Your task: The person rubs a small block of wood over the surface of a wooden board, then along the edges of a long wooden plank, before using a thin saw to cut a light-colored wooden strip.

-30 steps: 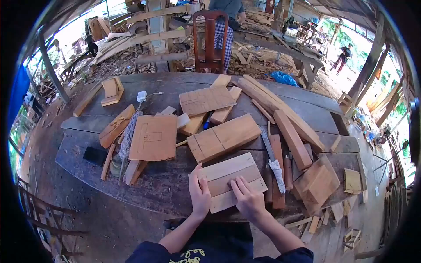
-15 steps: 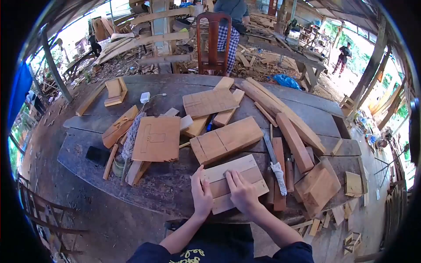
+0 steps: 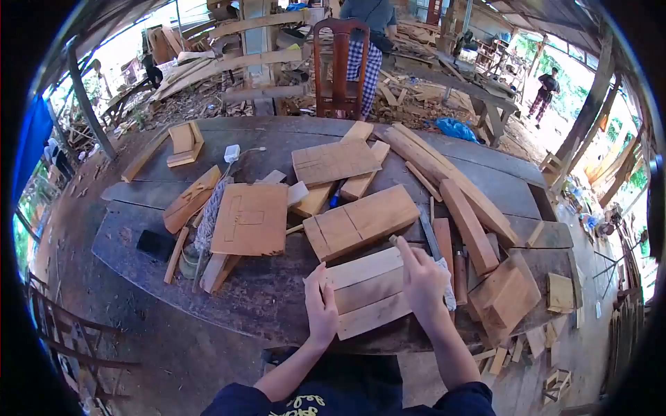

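A board of three wooden strips [image 3: 368, 290], pale outside and browner in the middle, lies near the table's front edge. My left hand [image 3: 321, 305] grips its left end, thumb on the top face and fingers along the side. Over the board's right end is my right hand [image 3: 424, 281], its fingers closed together. A small brownish bit shows at its fingertips, too small to name. Just behind the board rests a thick wooden block [image 3: 362, 220] with pencil lines. Partly hidden by my right hand is a long blade with a white wrapped handle [image 3: 448, 286].
On the table [image 3: 277, 305] lie a marked wooden plate [image 3: 250, 218], another marked board [image 3: 336, 163], long timber pieces [image 3: 451, 180], a carved block [image 3: 505, 298] and a black box [image 3: 155, 243]. A chair [image 3: 341, 69] stands beyond; a person [image 3: 368, 21] is behind it.
My right hand has moved right and slightly away from me, from the board's middle to its right end. My left hand still holds the left end.
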Demonstrator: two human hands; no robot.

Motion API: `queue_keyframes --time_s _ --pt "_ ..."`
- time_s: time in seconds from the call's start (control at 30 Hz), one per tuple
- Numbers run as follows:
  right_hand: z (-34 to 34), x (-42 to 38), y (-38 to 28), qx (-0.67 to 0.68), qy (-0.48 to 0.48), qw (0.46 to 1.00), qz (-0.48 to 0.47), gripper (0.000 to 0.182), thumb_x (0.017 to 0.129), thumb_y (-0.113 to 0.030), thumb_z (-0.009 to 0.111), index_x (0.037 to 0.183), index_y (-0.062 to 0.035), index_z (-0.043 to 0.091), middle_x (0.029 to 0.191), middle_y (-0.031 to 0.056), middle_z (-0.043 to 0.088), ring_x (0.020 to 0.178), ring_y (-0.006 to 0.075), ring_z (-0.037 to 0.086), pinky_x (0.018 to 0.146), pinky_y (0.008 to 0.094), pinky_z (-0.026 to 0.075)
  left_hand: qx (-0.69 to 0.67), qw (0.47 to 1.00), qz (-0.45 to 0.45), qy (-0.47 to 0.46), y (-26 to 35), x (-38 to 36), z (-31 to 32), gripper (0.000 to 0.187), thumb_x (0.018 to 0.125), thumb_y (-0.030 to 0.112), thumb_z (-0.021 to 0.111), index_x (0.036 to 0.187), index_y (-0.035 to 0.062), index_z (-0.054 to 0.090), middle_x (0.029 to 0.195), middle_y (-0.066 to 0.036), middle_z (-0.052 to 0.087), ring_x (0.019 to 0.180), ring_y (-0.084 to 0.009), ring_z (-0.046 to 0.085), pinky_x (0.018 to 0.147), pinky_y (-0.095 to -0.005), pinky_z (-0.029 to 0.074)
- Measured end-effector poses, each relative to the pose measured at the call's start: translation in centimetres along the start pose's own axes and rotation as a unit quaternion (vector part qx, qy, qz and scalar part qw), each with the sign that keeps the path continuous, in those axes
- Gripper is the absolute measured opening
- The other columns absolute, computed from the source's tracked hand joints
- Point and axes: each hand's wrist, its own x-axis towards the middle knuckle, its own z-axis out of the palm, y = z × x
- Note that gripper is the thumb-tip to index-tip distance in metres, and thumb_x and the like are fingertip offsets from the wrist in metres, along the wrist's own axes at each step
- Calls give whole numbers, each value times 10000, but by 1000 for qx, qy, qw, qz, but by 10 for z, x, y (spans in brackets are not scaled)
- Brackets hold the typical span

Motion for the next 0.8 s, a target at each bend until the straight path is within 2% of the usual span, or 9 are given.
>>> queue_keyframes --time_s 0.03,0.1,0.23,0.3,0.4,0.5,0.53,0.67,0.8 --pt "-4 5 0 0 -1 1000 0 443 874 -27 598 1302 -132 648 933 84 681 767 288 686 645 415 533 -2 1000 -1 -2 0 0 0 369 1000 8 452 1366 -11 496 1364 -177 523 1278 -320 487 1116 -383 349" --pt "-9 13 1 52 -74 992 86 380 918 -69 602 1284 -151 660 892 101 660 741 308 679 630 431 520 4 1000 -8 -8 -1 -1 -1 362 1017 36 446 1373 -8 495 1381 -162 527 1301 -298 484 1127 -377 338" --pt "21 15 13 3 -89 994 67 320 944 -139 608 1258 -169 663 851 115 650 705 337 672 621 451 525 0 1000 -11 -8 -1 0 0 351 1035 62 437 1373 -8 498 1386 -148 537 1314 -273 486 1135 -369 328" --pt "31 18 12 -51 -142 986 73 284 955 -199 598 1232 -176 659 842 135 654 717 352 679 622 470 533 1 1000 -6 -9 0 0 -1 345 1035 60 436 1366 -10 502 1378 -147 540 1309 -272 489 1133 -369 331" --pt "37 19 7 -97 -198 975 43 315 920 -119 542 1221 -137 633 877 143 667 726 323 704 609 433 566 3 1000 2 -7 -2 0 -1 336 1033 57 437 1354 -13 510 1362 -146 546 1296 -272 496 1127 -369 336" --pt "36 18 -5 -64 -203 977 10 341 907 -105 528 1232 -124 629 880 149 672 729 328 706 617 428 570 6 1000 9 -9 -2 0 0 347 1010 19 444 1349 -12 512 1351 -158 538 1271 -295 500 1114 -376 350" --pt "42 14 -7 -23 -175 984 9 282 974 -208 544 1221 -160 670 874 181 668 687 364 680 622 476 550 7 1000 13 -10 -2 0 -1 367 988 -16 450 1350 -11 508 1349 -171 528 1253 -316 500 1104 -384 361" --pt "36 5 -26 -5 -209 978 4 328 963 -199 555 1268 -165 671 863 186 644 694 387 673 671 481 566 2 1000 3 -7 -2 0 -1 367 980 -22 455 1341 -11 518 1334 -172 532 1246 -316 503 1104 -385 361" --pt "23 1 -21 3 -211 977 -14 308 961 -200 567 1248 -170 678 850 176 639 690 384 671 651 480 557 -1 1000 1 -2 -3 0 0 362 976 -20 461 1331 -10 528 1309 -176 536 1238 -320 505 1100 -383 361"
